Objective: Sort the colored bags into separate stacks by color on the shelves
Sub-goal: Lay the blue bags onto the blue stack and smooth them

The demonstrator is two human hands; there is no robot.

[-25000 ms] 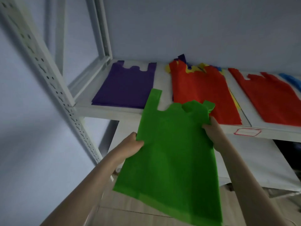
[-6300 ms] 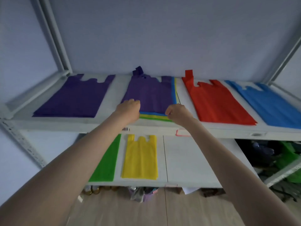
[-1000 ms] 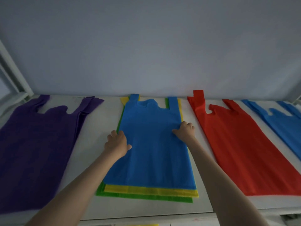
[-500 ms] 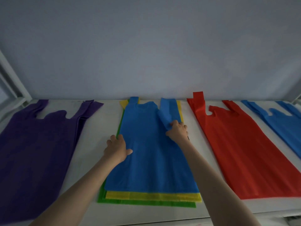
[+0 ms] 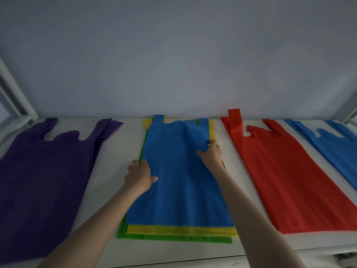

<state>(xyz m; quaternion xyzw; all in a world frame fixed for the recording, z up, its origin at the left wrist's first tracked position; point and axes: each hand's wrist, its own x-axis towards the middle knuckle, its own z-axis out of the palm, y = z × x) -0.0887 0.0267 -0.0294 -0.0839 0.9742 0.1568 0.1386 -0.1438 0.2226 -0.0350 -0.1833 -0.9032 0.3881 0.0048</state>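
Top blue bag (image 5: pixel 179 180) of mixed pile pinched at right edge by right hand (image 5: pixel 210 154); left hand (image 5: pixel 140 176) laid flat, ungripped. Long axis front-to-back; blue stack (image 5: pixel 336 149) lies rightward.

White shelf (image 5: pixel 127 144) under bag stacks (image 5: pixel 179 190)
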